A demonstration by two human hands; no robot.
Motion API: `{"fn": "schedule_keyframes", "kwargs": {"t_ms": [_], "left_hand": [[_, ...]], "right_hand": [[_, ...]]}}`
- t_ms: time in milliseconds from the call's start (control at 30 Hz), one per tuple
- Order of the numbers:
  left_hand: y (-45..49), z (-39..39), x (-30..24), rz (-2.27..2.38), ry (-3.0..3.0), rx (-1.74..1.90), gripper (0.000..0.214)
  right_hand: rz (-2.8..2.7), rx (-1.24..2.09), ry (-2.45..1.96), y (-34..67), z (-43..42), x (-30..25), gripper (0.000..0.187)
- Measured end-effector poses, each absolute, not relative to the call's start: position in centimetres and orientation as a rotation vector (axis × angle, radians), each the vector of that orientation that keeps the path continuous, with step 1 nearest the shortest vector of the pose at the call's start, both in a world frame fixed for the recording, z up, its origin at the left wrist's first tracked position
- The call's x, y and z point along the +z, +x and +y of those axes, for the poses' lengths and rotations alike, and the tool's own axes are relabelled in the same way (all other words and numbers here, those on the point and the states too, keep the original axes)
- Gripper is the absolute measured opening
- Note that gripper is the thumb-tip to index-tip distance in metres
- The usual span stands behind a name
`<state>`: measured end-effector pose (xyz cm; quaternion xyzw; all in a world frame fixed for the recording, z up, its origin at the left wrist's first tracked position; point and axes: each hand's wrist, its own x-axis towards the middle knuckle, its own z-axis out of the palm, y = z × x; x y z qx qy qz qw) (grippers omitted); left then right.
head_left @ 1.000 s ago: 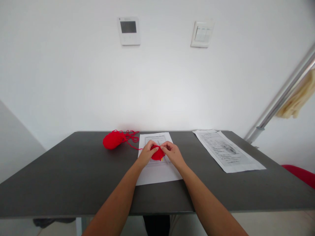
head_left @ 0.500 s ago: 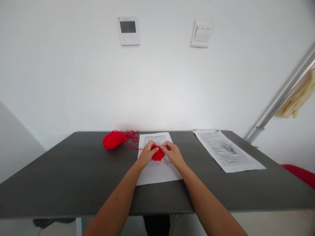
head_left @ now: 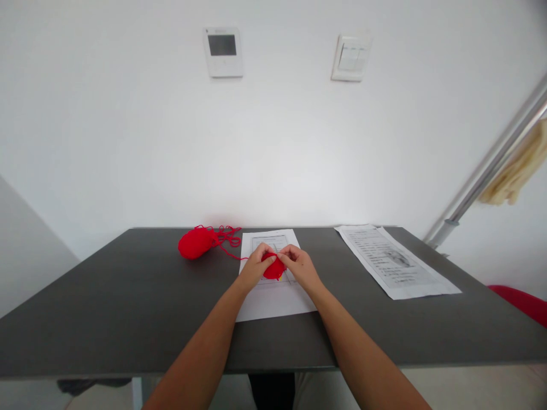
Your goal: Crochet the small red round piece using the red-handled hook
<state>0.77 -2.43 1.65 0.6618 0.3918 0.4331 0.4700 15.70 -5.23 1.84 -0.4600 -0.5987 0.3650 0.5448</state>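
Now, my left hand (head_left: 256, 264) and my right hand (head_left: 299, 264) are both pinching a small rounded red yarn piece (head_left: 273, 270), over the printed white paper sheet (head_left: 276, 304) on the dark grey counter (head_left: 171, 319).

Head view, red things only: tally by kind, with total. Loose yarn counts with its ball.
Yarn ball: 1
Yarn piece: 1
Curved object cut off at the right edge, possibly a chair: 1
Total: 3

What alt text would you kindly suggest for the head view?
Left hand and right hand hold red yarnwork over a printed sheet on a dark table. A red strand leads left to a yarn ball; printed paper lies right.
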Motion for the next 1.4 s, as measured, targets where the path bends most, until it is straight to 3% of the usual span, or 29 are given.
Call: {"fn": "schedule_keyframes", "kwargs": {"t_ms": [300, 567, 1400], "left_hand": [[0.7, -2.3, 1.4, 0.962, 1.602, 1.070, 0.012], [1.0, -2.2, 1.6, 1.014, 1.492, 1.105, 0.024], [1.1, -3.1, 2.6, 0.931, 1.438, 1.088, 0.021]], "right_hand": [[-1.438, 0.857, -1.138, 15.8, -5.1, 1.7, 0.013], [-1.412, 0.813, -1.134, 15.7, -5.2, 1.8, 0.012], [-1.371, 0.916, -1.053, 15.8, -4.8, 1.3, 0.012]]}}
